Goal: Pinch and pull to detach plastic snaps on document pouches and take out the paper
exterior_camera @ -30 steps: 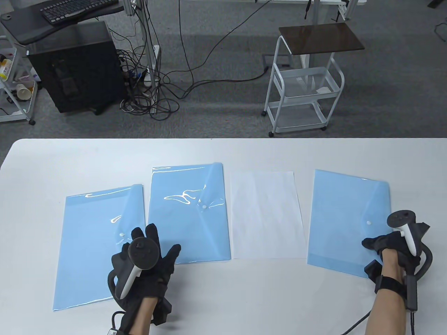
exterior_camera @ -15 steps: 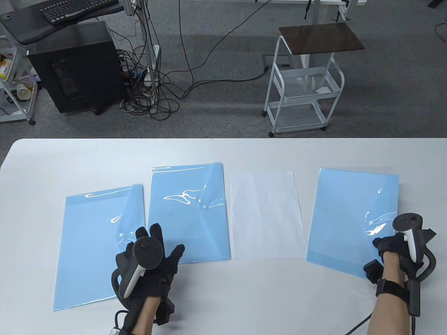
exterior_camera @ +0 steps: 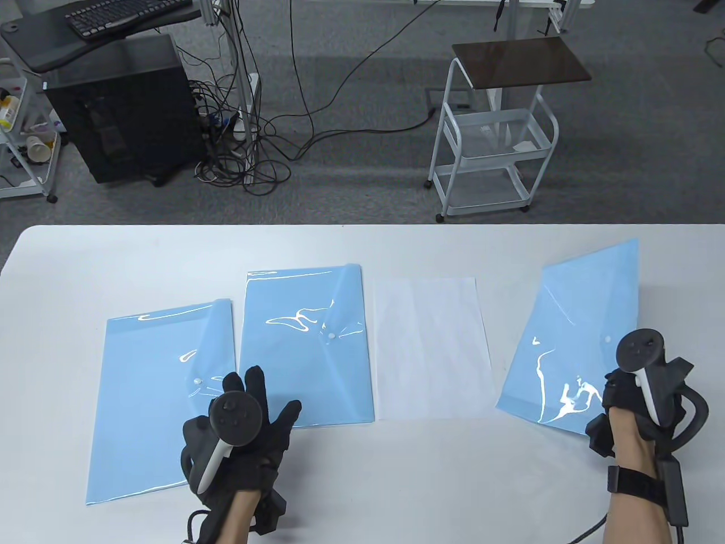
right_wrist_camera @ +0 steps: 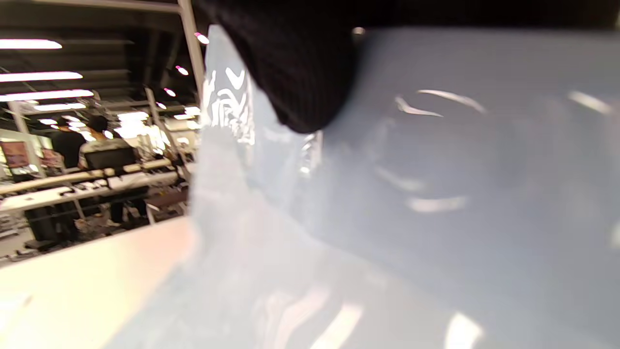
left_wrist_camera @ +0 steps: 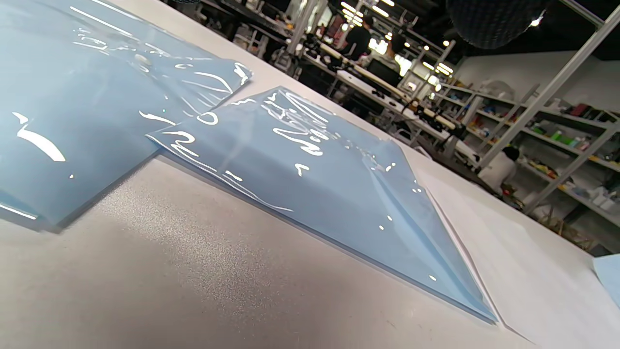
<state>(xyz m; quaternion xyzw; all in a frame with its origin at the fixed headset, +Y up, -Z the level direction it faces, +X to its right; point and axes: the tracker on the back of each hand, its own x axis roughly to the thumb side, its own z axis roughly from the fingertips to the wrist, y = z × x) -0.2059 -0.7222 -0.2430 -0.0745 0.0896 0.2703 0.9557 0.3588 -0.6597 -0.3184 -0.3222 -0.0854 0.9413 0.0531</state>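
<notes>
Three light-blue document pouches and a loose white paper (exterior_camera: 433, 351) lie on the white table (exterior_camera: 362, 487). The left pouch (exterior_camera: 147, 396) and the middle pouch (exterior_camera: 306, 351) lie flat, each with its white snap closed. My left hand (exterior_camera: 257, 405) is spread with straight fingers over the left pouch's right edge and holds nothing. My right hand (exterior_camera: 617, 396) grips the right pouch (exterior_camera: 572, 340) by its right edge and holds it raised and tilted; its snap (exterior_camera: 608, 339) shows. In the right wrist view a gloved fingertip (right_wrist_camera: 300, 72) presses on this pouch (right_wrist_camera: 460, 194).
Past the table's far edge stand a white wire cart (exterior_camera: 493, 136), a black computer tower (exterior_camera: 119, 107) and tangled cables (exterior_camera: 255, 141) on the floor. In the left wrist view the middle pouch (left_wrist_camera: 315, 179) lies beside the paper (left_wrist_camera: 508, 252).
My right hand has lifted the right pouch's right side off the table, so the pouch now stands tilted. The left hand has drifted slightly right and stayed spread.
</notes>
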